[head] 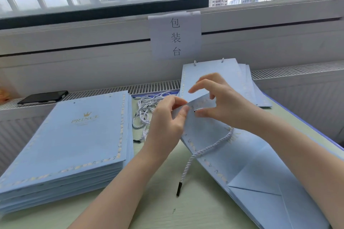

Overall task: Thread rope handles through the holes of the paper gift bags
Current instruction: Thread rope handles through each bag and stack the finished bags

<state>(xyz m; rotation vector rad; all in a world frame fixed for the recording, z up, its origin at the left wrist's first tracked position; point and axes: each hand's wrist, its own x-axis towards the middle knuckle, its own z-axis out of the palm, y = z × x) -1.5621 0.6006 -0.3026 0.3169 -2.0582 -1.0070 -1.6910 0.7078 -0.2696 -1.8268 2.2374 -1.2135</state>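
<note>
A flat, pale-blue paper gift bag (247,156) lies slantwise on the pale green table (149,208), its folded bottom nearest the camera and its top edge lifted between both hands; a border of small gold motifs runs along its smooth, matte face. The left hand (165,119) pinches that raised top edge, thumb and forefinger closed on the paper. The right hand (221,102) holds the same edge from the other side, thumb below and forefinger above, with the dark tip of a rope handle (210,149) at its thumb. This twisted white-and-grey cord trails down over the bag and off it onto the table, ending in a stiff black tip. Left of the bag sits a loose tangle of similar cords (147,109), and beyond them a thick, square-edged stack of flat bags (74,141) printed with a gold crown and "PRINCE". Behind the hands, a few bags already roped (219,78) lean fanned against the wall. A dark phone (43,97) rests on the ribbed radiator grille, and a white paper sign (175,36) hangs below the window.
</note>
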